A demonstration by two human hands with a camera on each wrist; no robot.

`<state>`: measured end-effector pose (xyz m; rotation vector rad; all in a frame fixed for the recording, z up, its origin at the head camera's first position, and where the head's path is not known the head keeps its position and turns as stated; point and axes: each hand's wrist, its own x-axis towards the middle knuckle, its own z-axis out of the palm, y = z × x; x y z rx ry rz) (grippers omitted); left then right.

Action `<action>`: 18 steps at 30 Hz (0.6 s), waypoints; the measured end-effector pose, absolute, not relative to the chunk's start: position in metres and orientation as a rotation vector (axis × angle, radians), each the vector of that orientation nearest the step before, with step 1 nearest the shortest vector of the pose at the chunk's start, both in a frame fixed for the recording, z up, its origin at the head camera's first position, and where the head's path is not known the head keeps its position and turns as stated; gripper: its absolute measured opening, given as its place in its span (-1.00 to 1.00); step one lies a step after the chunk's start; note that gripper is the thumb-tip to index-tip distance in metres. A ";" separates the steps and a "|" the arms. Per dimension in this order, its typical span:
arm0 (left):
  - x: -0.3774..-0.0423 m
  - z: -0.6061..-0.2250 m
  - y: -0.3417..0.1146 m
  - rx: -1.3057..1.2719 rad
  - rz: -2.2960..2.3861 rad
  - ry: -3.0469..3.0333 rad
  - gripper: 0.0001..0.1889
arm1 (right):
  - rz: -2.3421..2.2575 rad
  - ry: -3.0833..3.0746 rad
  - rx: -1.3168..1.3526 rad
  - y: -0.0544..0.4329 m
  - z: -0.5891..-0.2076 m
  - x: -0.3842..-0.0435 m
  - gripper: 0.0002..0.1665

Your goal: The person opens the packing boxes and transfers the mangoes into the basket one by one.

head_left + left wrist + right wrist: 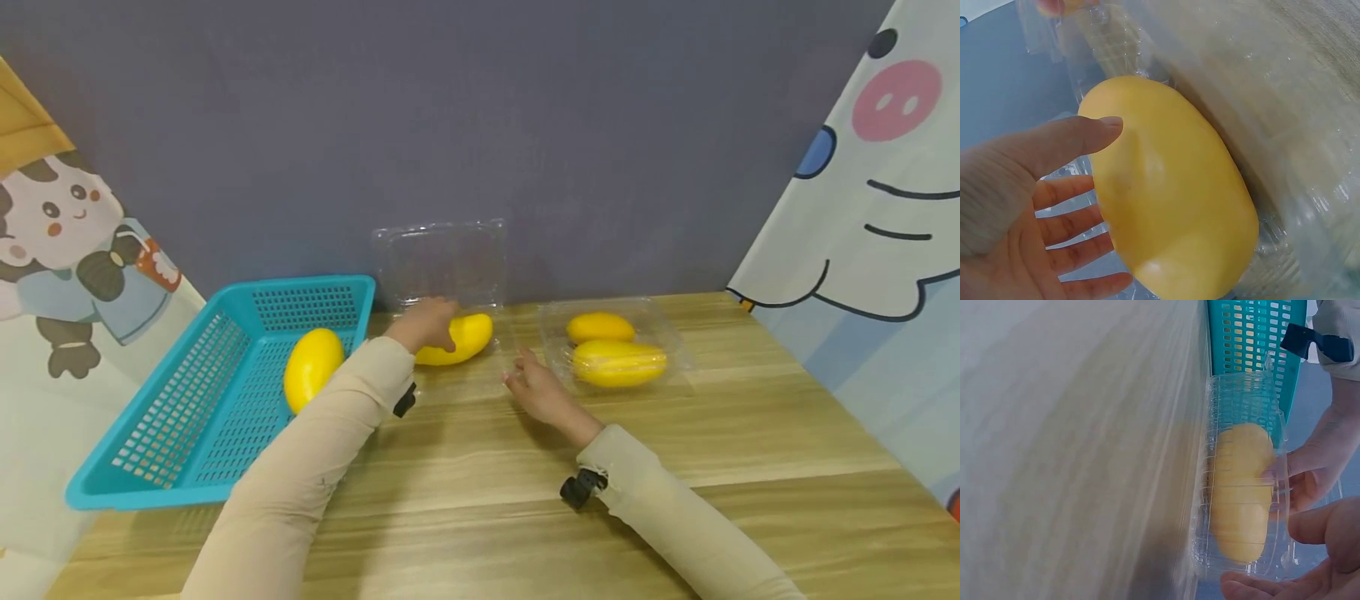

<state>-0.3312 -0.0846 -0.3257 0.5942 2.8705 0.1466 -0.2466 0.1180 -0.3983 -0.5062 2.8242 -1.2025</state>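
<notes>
A slip risked rolling the yellow fruit point(472, 335) the left hand point(426, 323) gripped in the clear box point(442, 262) — right hand point(542, 390) beside it, thumb and fingers apart.

I've got long cream sleeves point(281, 492) on both arms, softly creased, a stubby black mount point(579, 489) by each cuff point(621, 457), fingers point(1075, 225) bare!

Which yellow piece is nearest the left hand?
The yellow piece alone in the open clear container; another piece lies in the turquoise basket, two more in the right-hand container.
</notes>
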 end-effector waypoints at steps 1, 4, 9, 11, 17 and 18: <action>-0.331 -0.327 -0.084 0.589 0.145 2.866 -0.28 | -1.199 2.825 -0.508 0.118 -0.399 -0.246 -0.24; -0.330 -0.328 -0.084 0.542 0.152 2.852 -0.22 | -1.198 2.820 -0.505 0.118 -0.400 -0.246 -0.23; -0.329 -0.331 -0.083 0.505 0.118 2.869 -0.19 | -1.190 2.827 -0.506 0.117 -0.399 -0.247 -0.22; -0.329 -0.332 -0.083 0.503 0.087 2.883 -0.20 | -1.186 2.827 -0.508 0.117 -0.399 -0.247 -0.22; -0.332 -0.341 -0.081 0.531 -0.013 2.916 -0.17 | -1.198 2.807 -0.511 0.117 -0.397 -0.246 -0.22; -0.332 -0.343 -0.081 0.546 -0.032 2.926 -0.19 | -1.205 2.805 -0.508 0.117 -0.397 -0.246 -0.22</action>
